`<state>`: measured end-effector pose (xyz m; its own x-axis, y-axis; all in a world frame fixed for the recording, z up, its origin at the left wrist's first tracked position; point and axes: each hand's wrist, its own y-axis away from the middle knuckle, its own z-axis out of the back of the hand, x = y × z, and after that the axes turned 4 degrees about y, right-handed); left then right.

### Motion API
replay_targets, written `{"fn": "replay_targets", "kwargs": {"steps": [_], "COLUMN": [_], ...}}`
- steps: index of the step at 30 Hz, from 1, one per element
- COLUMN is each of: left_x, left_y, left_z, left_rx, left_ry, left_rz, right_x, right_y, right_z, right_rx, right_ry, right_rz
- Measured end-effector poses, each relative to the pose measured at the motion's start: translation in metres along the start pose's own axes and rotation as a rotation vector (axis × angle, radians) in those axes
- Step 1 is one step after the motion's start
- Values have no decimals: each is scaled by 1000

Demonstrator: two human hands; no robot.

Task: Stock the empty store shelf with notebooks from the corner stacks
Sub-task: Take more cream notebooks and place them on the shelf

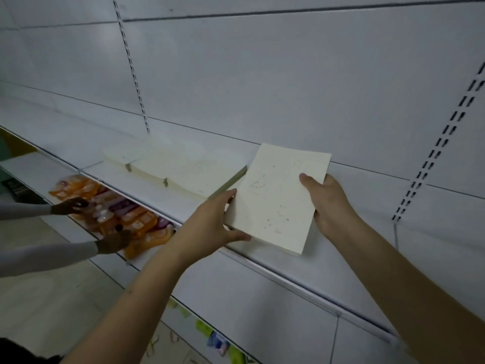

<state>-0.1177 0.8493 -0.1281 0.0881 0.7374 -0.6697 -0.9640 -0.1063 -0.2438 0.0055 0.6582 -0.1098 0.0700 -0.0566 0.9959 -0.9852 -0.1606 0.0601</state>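
A cream notebook stack (278, 198) with faint drawings on its cover is held over the white shelf (168, 198), tilted. My left hand (210, 227) grips its lower left edge, thumb under the corner. My right hand (328, 200) grips its right edge, thumb on the cover. Three cream notebook stacks (173, 166) lie flat in a row on the shelf to the left, the nearest one touching or nearly touching the held stack.
Another person's two hands (91, 224) in white sleeves handle orange and purple packets (126, 214) on the lower shelf at left. Slotted uprights (435, 151) run up the white back panel. Small coloured items (217, 342) hang below. Bare shelf extends to the right.
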Motion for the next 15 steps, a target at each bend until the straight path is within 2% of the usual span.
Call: {"fn": "replay_targets", "kwargs": {"steps": [2, 3, 5, 7, 9, 13, 15], "left_x": [16, 26, 46, 64, 79, 88, 88], "left_y": [-28, -42, -66, -86, -109, -134, -141], "left_z": [8, 11, 13, 14, 16, 18, 16], "left_rx": [3, 21, 104, 246, 344, 439, 482], "left_ry": [-31, -137, -575, -821, -819, -747, -734], "left_rz": [17, 31, 49, 85, 113, 119, 116], "right_x": [-1, -2, -10, -21, -32, -36, -34], "right_y": [-30, -43, -67, -82, -103, -122, -126], "right_z": [-11, -16, -18, -16, -14, -12, -18], "right_rx": [56, 100, 181, 208, 185, 148, 132], "right_ry": [58, 103, 261, 435, 453, 173, 180], "right_rz": [-4, -21, -104, -194, -275, -400, -415]}}
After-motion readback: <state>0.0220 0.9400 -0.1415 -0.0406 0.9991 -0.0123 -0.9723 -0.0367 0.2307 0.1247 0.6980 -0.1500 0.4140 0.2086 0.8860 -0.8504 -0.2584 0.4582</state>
